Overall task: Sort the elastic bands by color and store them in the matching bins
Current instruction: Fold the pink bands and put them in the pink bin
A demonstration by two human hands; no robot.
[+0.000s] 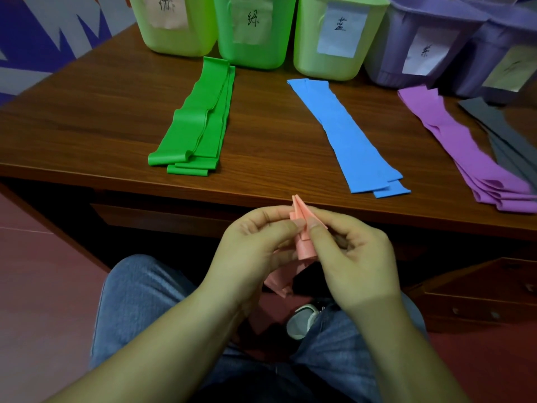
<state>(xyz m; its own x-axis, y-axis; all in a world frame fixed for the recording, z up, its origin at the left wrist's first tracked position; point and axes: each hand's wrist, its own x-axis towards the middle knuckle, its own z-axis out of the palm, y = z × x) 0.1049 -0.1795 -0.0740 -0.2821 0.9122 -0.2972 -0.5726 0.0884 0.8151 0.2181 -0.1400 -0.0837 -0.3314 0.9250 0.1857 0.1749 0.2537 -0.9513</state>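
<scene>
I see my left hand point(255, 242) and right hand point(348, 251) both pinching a folded pink band point(302, 228) at frame centre, fingers curled, below the bench point(87, 126) edge.

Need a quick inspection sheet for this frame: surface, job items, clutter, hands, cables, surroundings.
Surface: brown wooden desk, bands laid out in rows by color.
Job's things: green bands, blue bands, purple bands and dark grey bands on the desk; five labelled bins along the back; pink band held folded below the desk edge.
Clutter: nothing seen.
Grippers: left hand and right hand both pinch the pink band with their fingers.
Cables: nothing seen.
Surroundings: reddish floor, drawer unit at right, person seated in jeans.
</scene>
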